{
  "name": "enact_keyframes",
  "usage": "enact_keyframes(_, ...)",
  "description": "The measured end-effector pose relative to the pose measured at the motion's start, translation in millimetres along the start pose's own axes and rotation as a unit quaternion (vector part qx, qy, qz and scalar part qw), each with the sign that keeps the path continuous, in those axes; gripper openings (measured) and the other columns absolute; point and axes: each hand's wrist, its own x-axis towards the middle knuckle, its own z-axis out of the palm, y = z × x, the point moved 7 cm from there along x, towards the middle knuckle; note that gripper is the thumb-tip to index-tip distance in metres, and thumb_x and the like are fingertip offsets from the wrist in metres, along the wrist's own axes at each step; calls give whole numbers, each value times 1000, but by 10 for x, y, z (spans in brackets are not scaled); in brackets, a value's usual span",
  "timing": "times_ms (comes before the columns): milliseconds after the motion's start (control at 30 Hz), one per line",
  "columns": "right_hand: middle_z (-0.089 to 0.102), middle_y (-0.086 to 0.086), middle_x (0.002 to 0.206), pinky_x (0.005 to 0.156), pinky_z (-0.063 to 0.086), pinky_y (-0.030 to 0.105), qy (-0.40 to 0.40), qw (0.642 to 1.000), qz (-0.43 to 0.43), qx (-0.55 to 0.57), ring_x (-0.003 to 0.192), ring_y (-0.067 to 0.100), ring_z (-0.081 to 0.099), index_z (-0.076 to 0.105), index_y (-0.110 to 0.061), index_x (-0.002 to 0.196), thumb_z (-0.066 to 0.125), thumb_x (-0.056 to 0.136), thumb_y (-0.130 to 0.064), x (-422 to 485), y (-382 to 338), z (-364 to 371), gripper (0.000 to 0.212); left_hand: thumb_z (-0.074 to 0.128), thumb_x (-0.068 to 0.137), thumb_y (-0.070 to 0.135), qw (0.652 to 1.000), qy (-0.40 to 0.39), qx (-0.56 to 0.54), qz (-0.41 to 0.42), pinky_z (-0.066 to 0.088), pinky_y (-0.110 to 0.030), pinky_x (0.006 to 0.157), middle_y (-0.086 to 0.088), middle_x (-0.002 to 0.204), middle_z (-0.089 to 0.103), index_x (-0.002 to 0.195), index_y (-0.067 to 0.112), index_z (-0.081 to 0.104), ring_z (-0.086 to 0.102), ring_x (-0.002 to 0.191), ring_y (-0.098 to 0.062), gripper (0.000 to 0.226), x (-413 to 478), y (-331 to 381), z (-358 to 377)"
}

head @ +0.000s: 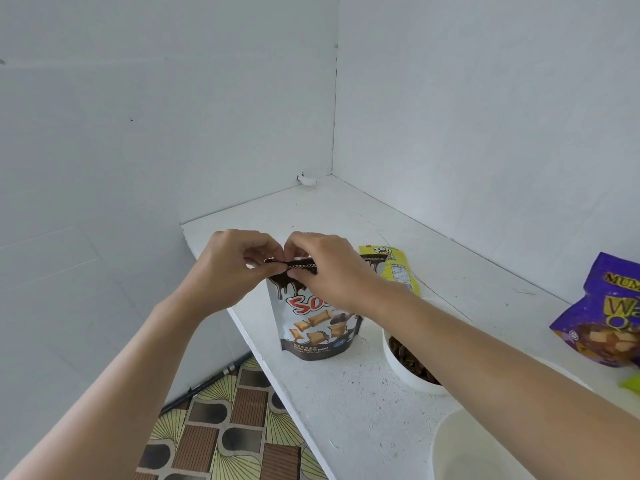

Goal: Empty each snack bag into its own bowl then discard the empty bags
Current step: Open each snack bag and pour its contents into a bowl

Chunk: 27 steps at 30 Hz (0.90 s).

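Note:
A white and brown snack pouch (317,327) with pictures of filled biscuits stands upright on the white counter (346,393). My left hand (232,268) and my right hand (325,268) both pinch its sealed top strip, side by side. Behind the pouch lies a yellow snack bag (398,268), flat on the counter. A purple snack bag (602,313) stands at the right edge. A white bowl (408,372) holding dark snacks sits under my right forearm. An empty pale bowl (460,448) is at the bottom right.
The counter fits into a corner of white tiled walls. Its left edge drops to a patterned floor (221,434), where a dark rod (207,386) leans by the wall. A green scrap (632,382) shows at the far right.

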Motion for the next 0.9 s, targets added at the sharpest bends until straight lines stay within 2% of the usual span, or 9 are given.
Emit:
enact_keyframes(133,67,-8,95,91,46,48,1,999,-11,-44,89,17,61,60,-20,102,67,94,-17,-43,26,-67,11,84,79,4,999,34,-4,19,59,-29,77,9,76,73,81,21,77,72,75,-13,19,-34,5,-6)
enact_keyframes(267,57,-18,79,83,43,37,33,998,-15,-43,67,-3,48,60,-19,97,66,95,-18,-165,149,-180,6,83,80,4,998,52,-7,28,59,-28,76,6,79,73,83,20,77,71,76,-16,18,-67,-13,1)
enact_keyframes(333,58,-17,79,75,38,27,45,998,-13,-46,65,-3,51,62,-16,97,67,95,-18,-239,221,-264,6,83,80,3,998,56,-4,34,59,-27,76,5,79,72,83,21,77,70,77,-16,19,-78,-4,7)
enact_keyframes(400,64,-13,80,71,40,22,52,997,-8,-51,69,4,59,63,-15,96,68,94,-18,-316,320,-363,6,83,81,3,998,58,-4,39,59,-27,76,4,78,72,83,21,76,70,77,-16,19,-80,-2,8)
enact_keyframes(500,66,-11,77,67,45,26,63,996,8,-58,69,10,61,62,-15,91,69,93,-14,-433,531,-523,8,83,81,3,997,62,-2,43,58,-28,77,7,78,71,83,21,76,70,76,-15,19,-83,-14,-3)
enact_keyframes(600,67,-6,80,75,52,39,78,996,37,-27,79,14,65,62,-17,89,69,93,-11,-549,734,-669,10,82,81,4,997,60,-5,41,58,-27,77,10,81,71,82,22,76,69,76,-14,20,-91,-1,1)
enact_keyframes(667,65,-6,83,79,51,40,79,996,43,-16,85,14,62,63,-17,90,68,93,-10,-589,763,-684,10,81,83,6,999,34,-3,33,59,-29,78,9,80,70,82,26,74,68,77,-15,21,-70,3,23)
enact_keyframes(733,60,-8,86,82,49,35,85,995,45,-10,91,11,57,64,-15,91,68,93,-9,-591,753,-657,8,77,88,10,999,-23,14,27,60,-35,79,7,79,69,84,30,71,68,77,-17,22,-30,5,54)
enact_keyframes(900,56,-14,88,75,36,9,111,991,69,41,91,-5,51,65,-15,91,68,92,-5,-571,792,-616,10,62,99,32,984,-168,50,25,60,-42,81,14,90,73,92,34,69,72,82,-13,10,92,177,199)
